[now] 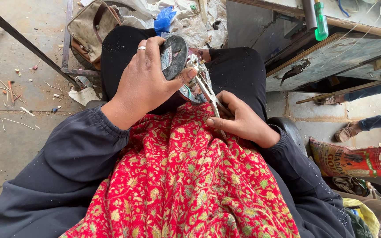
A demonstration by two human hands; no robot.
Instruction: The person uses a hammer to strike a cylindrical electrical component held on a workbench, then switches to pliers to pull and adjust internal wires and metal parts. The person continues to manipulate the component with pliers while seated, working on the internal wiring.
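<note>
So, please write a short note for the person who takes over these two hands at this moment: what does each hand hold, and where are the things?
Left hand: clasps a dark round metal part, thumb across its edge, held above the lap.
Right hand: grips pliers by the handles, tips up against the metal assembly beside the round part.
Both are over the red patterned cloth.
A green-handled screwdriver lies on the bench to the right, untouched.
How far the work has come cannot be told.
</note>
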